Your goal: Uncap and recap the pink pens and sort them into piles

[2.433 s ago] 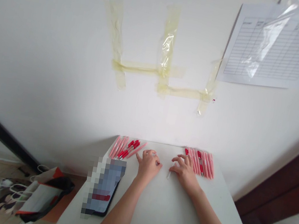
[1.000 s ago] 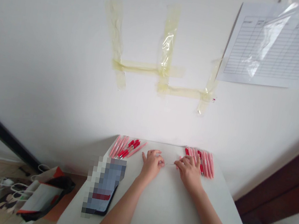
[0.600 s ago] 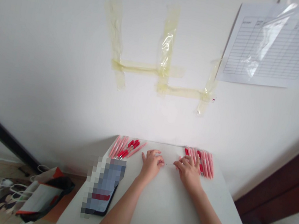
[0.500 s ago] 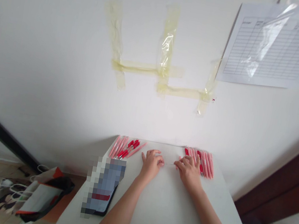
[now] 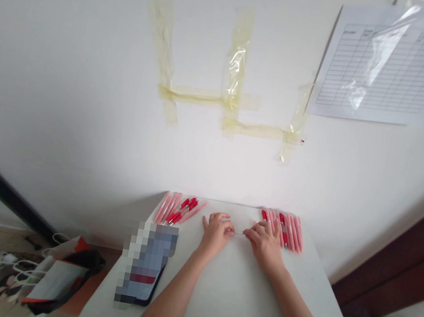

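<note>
Phone (image 5: 159,258): one, lying on the white table (image 5: 226,308); my landmark.
Thin piece (image 5: 238,233): one, slender and pale, right of the phone and slightly beyond its far end, spanning the gap between the hands. Too small on my feed to identify.
Left hand (image 5: 215,234): between phone and thin piece; fingertips pinched on the piece's left end. Anything else inside the fingers is hidden from me.
Right hand (image 5: 265,241): farther right of the phone; thumb and forefinger pinched on the piece's other end.
Left pens (image 5: 175,218): pink and red, just beyond the phone's far end.
Right pens (image 5: 294,233): pink and red, well to the phone's right, beside the right hand.
Step, in my judgement: fine two-handed handling of one small part. The next move calls, I think, for steady fingertips and the two ends kept in line.
</note>
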{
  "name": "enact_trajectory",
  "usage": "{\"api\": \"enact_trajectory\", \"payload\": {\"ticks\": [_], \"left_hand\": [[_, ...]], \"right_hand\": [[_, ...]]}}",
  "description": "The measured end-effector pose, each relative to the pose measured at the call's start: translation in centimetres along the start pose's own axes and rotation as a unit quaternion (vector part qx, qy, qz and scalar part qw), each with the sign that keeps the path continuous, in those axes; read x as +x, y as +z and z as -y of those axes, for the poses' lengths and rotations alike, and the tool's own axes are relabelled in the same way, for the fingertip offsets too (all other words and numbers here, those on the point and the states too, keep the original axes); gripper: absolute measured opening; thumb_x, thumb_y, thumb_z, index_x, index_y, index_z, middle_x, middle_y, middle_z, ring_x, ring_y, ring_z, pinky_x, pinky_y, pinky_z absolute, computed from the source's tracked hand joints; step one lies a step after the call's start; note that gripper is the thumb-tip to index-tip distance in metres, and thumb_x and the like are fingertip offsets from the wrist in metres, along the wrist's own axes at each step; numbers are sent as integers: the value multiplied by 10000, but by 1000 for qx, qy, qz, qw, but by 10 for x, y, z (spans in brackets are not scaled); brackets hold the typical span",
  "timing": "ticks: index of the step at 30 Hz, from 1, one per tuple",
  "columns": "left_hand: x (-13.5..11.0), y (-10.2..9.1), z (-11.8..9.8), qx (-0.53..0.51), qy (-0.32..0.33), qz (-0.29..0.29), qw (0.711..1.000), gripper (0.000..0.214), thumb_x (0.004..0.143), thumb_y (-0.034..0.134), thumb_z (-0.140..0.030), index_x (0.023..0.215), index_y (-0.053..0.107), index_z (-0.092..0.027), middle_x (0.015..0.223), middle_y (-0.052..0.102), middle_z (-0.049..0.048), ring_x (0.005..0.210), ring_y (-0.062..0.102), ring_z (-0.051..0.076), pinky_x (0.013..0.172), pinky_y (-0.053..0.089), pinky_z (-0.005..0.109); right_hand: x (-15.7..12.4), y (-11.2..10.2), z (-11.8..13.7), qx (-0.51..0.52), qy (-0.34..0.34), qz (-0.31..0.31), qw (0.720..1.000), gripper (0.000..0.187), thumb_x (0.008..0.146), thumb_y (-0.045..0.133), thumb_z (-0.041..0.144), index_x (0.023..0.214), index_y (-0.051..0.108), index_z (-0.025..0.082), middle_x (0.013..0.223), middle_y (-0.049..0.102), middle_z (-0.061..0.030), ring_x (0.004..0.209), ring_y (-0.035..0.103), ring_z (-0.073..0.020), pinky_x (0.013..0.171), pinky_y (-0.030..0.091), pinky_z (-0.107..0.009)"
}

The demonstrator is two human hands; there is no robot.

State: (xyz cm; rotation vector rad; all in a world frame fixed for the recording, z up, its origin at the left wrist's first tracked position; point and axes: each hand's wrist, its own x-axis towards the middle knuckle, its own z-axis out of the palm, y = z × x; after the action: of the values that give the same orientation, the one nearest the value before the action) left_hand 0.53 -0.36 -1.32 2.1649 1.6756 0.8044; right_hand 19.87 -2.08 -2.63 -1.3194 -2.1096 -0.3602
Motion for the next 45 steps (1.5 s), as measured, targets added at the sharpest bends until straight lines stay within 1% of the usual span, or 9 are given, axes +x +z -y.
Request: {"api": "enact_trajectory", "payload": {"ticks": [6,11,18,23,30,33,36,41,45], "left_hand": [[0,1,0,7,1,7,1000,57,800,710,-223,801,720,-279,1279,589,13,1268,433,255,1126,122,711],[2,4,6,8,-3,-10,1000,60,787,731,-247,827,724,-291,1284,584,16,1268,437,261,1118,149,709],[2,3,8,30,-18,-47,998,254,758,763,-331,998,686,-308,1251,595,35,1243,465,269,1104,215,695],[-1,-1,5,72,-42,-58,995,395,733,765,-377,1091,627,-282,1235,598,50,1251,450,285,1111,180,712],[-4,-1,3,93,-50,-70,992,175,807,675,-405,845,667,-234,1192,611,53,1236,450,286,1107,163,726],[-4,0,4,87,-46,-83,992,245,867,603,-430,754,680,-227,1194,610,61,1236,449,288,1098,163,734],[-3,0,5,72,-42,-77,994,230,847,638,-443,763,699,-237,1208,603,62,1239,450,288,1099,172,731],[-2,-2,4,50,-39,-63,996,77,825,688,-345,835,711,-272,1230,592,37,1241,460,266,1104,188,720],[-2,-4,5,45,-45,-53,997,63,806,710,-291,868,720,-292,1243,586,32,1251,455,262,1117,175,709]], "right_hand": [[-2,4,1,4,4,7,1000,197,928,569,230,981,729,334,901,693,-15,1062,537,-244,1138,180,-572],[-1,3,0,10,13,6,1000,196,934,555,239,955,730,324,912,699,-25,1041,547,-252,1133,166,-593],[-2,0,-6,9,40,5,999,188,938,543,252,976,715,316,892,702,-17,1031,557,-244,1135,163,-600],[-3,-1,-13,-2,70,-13,997,190,949,519,271,1007,697,302,922,704,-22,1034,555,-248,1131,139,-627],[-4,-1,-16,-14,79,-16,997,190,954,507,267,1007,688,287,938,707,-22,1059,546,-244,1125,168,-600],[-5,-1,-16,-19,79,-15,997,195,955,504,271,1013,690,288,939,707,-27,1060,547,-247,1122,170,-598],[-5,-1,-17,-22,80,-13,996,195,954,507,282,1014,692,295,940,705,-26,1057,546,-248,1109,196,-590],[-5,-1,-18,-22,86,-3,996,188,947,522,291,1013,698,296,951,700,-33,1051,535,-250,1085,235,-563],[-5,0,-19,-17,81,-3,997,190,948,520,299,1003,702,295,939,697,-36,1046,530,-251,1080,236,-564]]}}
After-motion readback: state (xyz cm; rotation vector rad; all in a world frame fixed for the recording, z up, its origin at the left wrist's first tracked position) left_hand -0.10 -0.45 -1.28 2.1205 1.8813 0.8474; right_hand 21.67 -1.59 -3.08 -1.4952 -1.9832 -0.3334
